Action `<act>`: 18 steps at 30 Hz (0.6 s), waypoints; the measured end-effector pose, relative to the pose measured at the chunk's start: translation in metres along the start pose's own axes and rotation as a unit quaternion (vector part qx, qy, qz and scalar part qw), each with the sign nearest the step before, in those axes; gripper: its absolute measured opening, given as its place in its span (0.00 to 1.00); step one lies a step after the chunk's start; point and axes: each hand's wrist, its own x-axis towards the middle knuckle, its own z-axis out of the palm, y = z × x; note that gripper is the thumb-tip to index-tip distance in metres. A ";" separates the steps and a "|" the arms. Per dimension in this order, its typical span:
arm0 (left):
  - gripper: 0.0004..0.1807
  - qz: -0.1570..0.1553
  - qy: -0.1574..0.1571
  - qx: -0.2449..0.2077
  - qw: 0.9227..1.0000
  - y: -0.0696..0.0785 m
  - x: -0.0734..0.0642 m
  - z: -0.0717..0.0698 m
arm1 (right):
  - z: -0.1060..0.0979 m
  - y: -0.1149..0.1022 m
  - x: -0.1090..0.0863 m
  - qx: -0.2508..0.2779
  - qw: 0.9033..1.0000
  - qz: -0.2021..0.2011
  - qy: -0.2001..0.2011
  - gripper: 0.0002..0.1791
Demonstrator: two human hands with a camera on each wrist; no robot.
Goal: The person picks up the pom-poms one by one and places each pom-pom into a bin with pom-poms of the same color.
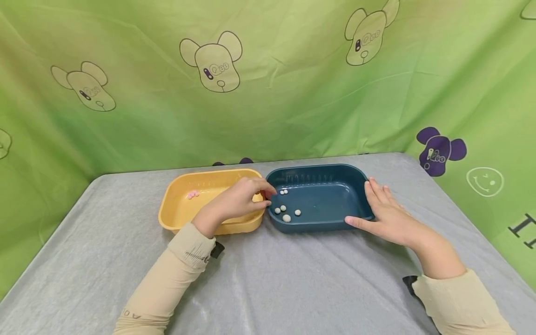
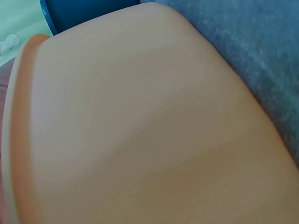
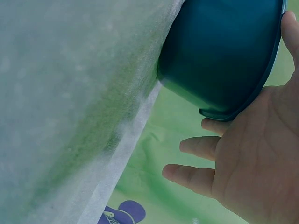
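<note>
A yellow plastic basin (image 1: 169, 204) and a dark blue one stand side by side on the table. Several small white balls (image 1: 286, 217) lie toward the left end of the blue basin (image 1: 326, 204). Small pink pieces (image 1: 193, 194) sit in the yellow basin. My left hand (image 1: 236, 199) reaches across the yellow basin, its thumb and bent fingers at the adjoining rims; I cannot tell whether they pinch a rim. With fingers spread, my right hand (image 1: 389, 214) lies against the blue basin's right end, thumb along the near rim.
A grey cloth (image 1: 268, 288) covers the table. Behind it hangs a green curtain (image 1: 284, 111) with cartoon bear heads. The yellow basin's outer wall (image 2: 149, 121) fills most of the left wrist view. Dark bands sit at both sleeve cuffs.
</note>
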 end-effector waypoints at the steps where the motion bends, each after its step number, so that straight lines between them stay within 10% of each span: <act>1: 0.14 -0.001 0.000 -0.002 1.000 0.000 -0.001 0.000 | 0.000 0.000 0.000 0.000 1.000 -0.001 0.000 0.64; 18: 0.22 -0.055 0.029 0.049 0.997 -0.007 -0.059 -0.021 | -0.001 0.006 0.011 -0.003 1.000 -0.020 -0.003 0.63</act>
